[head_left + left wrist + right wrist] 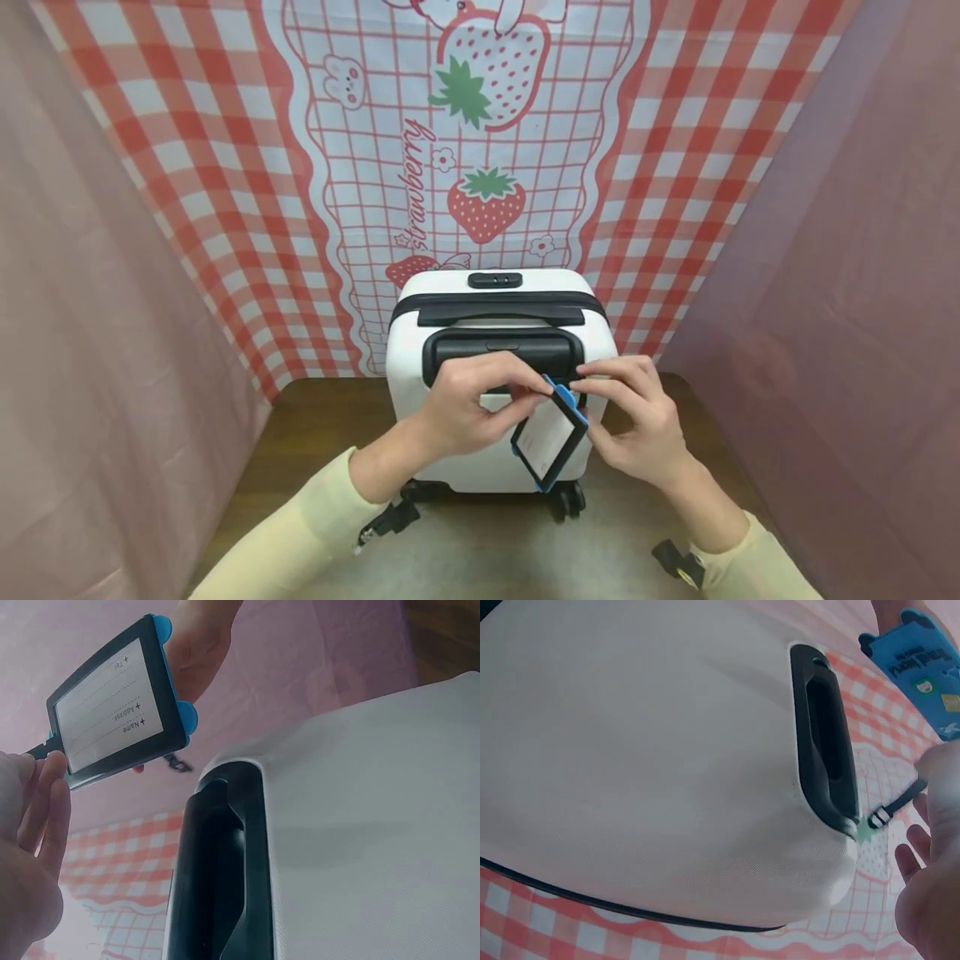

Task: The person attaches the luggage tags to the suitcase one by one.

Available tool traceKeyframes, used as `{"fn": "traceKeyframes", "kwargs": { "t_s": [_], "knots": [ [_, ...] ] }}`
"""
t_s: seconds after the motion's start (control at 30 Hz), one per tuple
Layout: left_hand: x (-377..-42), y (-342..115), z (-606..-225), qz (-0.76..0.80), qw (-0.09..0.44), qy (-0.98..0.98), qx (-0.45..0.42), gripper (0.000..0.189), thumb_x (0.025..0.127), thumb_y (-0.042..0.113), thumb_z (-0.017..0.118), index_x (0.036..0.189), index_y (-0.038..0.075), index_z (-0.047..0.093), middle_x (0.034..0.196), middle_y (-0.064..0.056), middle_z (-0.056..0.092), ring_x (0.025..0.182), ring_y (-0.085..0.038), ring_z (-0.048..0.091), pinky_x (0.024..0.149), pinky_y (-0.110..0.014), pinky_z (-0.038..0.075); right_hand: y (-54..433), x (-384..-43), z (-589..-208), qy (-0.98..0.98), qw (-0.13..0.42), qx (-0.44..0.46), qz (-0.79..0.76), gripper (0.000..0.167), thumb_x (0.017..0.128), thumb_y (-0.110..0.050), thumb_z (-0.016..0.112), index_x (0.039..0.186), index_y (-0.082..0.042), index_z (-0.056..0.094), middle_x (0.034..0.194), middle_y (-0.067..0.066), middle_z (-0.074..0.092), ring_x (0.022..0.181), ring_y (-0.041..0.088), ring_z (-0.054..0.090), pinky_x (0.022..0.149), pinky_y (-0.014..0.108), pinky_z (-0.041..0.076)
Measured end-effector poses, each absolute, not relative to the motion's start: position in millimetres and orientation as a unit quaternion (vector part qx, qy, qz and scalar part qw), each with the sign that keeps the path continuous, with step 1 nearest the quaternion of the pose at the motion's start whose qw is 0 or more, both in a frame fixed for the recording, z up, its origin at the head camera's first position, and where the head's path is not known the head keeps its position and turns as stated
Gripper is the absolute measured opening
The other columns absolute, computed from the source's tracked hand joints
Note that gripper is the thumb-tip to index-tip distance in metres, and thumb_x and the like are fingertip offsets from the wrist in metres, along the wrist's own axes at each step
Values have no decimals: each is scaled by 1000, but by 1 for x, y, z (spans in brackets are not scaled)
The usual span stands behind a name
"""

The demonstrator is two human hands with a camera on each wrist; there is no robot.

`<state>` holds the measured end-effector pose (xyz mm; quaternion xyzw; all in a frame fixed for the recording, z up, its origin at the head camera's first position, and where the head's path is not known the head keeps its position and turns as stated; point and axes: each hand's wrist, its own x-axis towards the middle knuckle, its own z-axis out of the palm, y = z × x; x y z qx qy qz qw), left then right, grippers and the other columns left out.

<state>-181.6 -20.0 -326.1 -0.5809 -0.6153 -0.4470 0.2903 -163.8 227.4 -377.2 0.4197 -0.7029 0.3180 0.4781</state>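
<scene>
2 digits of the left hand (468,402), thumb and a finger, pinched the luggage tag (549,440) near its strap end, presumably to steady it without covering the card (112,709). The right hand (641,417) was at the same end; whether its fingers gripped the strap (909,793), I couldn't tell. The buckle (880,817) stuck out past them. The tag was tilted before the white suitcase (480,469), which stood upright, probably to keep its carry handle (498,315) within reach.
</scene>
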Motion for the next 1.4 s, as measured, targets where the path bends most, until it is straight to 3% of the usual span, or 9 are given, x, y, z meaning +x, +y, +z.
{"fn": "traceKeyframes", "kwargs": {
  "t_s": [0.27,0.43,0.67,0.83,1.13,1.4],
  "knots": [
    [-184,-25,-323,-490,268,-620,-552,15,89,-5,78,101,4,76,89,-10,78,74,-11,71,72,-20,62,224,-162,-372,-675,470,451,346,28,102,-21,71,90,3,80,84,14,76,90,29,63,101,17,50],
    [-196,-34,-325,-495,248,-637,-536,12,92,-2,77,102,5,77,88,-11,78,73,-10,73,70,-22,62,228,-161,-368,-665,430,466,396,23,99,-17,76,90,4,79,82,12,74,84,18,65,92,15,53],
    [-209,-48,-327,-508,122,-684,-508,11,95,-1,74,104,6,75,89,-7,79,75,-9,76,70,-28,64,228,-157,-365,-650,385,477,449,14,95,-10,79,93,4,80,83,13,73,79,11,64,75,16,54],
    [-213,-53,-325,-517,55,-706,-481,9,99,2,71,107,5,73,88,-8,78,76,-11,76,71,-30,64,226,-153,-362,-669,388,457,438,14,97,-11,77,96,2,81,82,12,72,76,9,63,73,15,53],
    [-205,-48,-316,-598,-14,-700,-389,16,98,0,70,114,-2,71,100,-19,79,89,-16,81,86,-35,67,226,-149,-360,-715,425,385,400,17,96,-19,79,97,-3,83,80,10,75,74,6,65,77,9,53],
    [-199,-42,-313,-631,-11,-682,-368,20,95,-2,73,114,-9,70,100,-24,78,85,-12,80,85,-37,67,224,-148,-361,-720,437,377,386,22,97,-24,77,91,-3,81,76,8,75,69,7,64,73,11,54]
  ]
}}
